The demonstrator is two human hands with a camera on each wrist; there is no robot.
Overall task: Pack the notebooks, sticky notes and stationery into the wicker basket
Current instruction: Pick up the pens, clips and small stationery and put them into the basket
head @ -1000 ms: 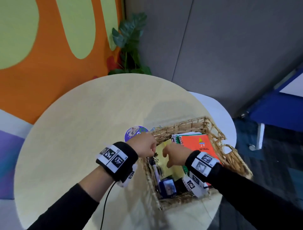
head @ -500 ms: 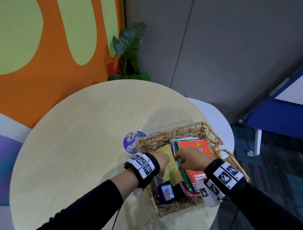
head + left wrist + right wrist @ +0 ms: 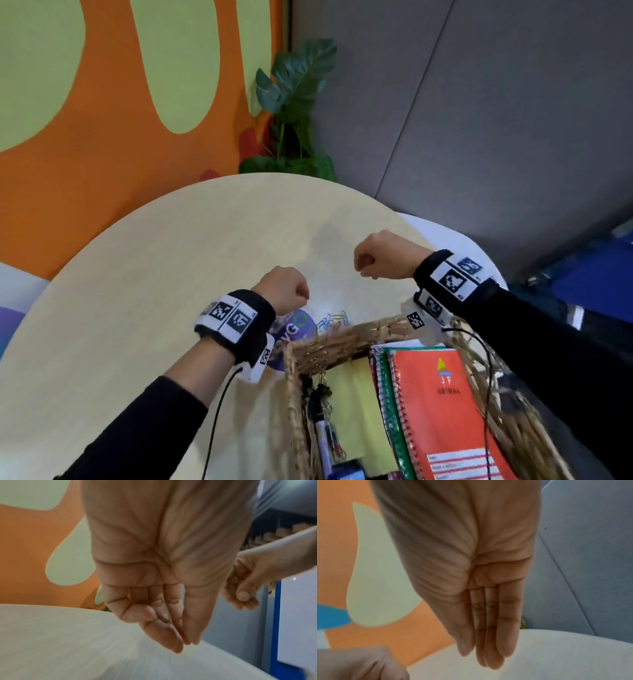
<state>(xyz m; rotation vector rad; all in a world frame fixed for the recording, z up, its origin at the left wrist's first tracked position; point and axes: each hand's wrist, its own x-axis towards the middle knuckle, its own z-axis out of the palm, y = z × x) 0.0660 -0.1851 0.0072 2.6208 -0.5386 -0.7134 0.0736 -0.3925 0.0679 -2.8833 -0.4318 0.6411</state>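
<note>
Both hands are up above the counter and hold nothing. The left hand hangs with its fingers loose and a bit bent, close over the little heap of paper clips. The right hand is farther back, its fingers long and together. The wicker basket sits at the near edge of the counter. In it lie the orange notebook, the yellow sticky notes and a pen. The paper clips and a round purple sticker are not packed yet – they lie just outside the basket's far wall. I think the clips come next. They are small and slippy – so pinch low, or sweep them together first, then drop them over the wall
</note>
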